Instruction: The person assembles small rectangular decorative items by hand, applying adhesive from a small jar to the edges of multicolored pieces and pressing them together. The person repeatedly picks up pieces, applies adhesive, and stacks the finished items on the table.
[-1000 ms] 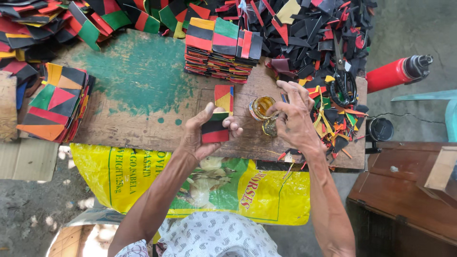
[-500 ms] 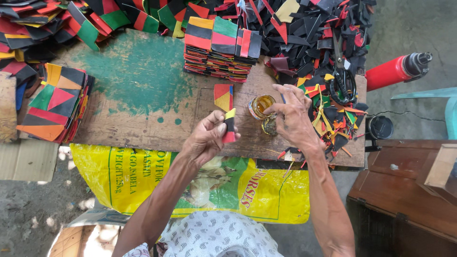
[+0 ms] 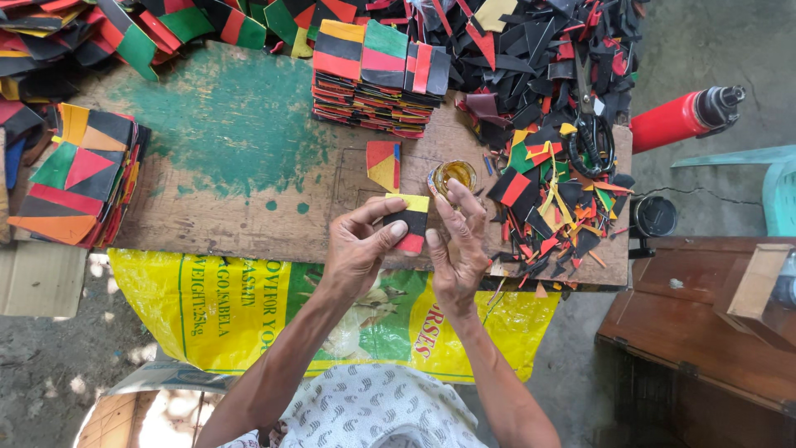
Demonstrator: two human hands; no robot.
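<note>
My left hand (image 3: 358, 245) grips a small striped patch (image 3: 410, 221) of yellow, black and red material just above the front of the wooden table (image 3: 232, 207). My right hand (image 3: 456, 249) is beside it, fingers spread, fingertips touching the patch's right edge. Right behind the right hand stands a small tin of amber glue (image 3: 452, 176). A second patch (image 3: 383, 164) in red and yellow lies flat on the table beyond my hands.
Stacks of finished striped patches (image 3: 373, 79) stand at the back. More stacks (image 3: 79, 178) sit on the left. Coloured scraps (image 3: 547, 199) and black scissors (image 3: 590, 137) cover the right side. A red flask (image 3: 681, 119) lies off the table's right; a yellow sack (image 3: 232, 311) hangs below.
My left hand lifted the striped patch and turned it flat toward me. My right hand came away from the glue tin and met the patch's right edge.
</note>
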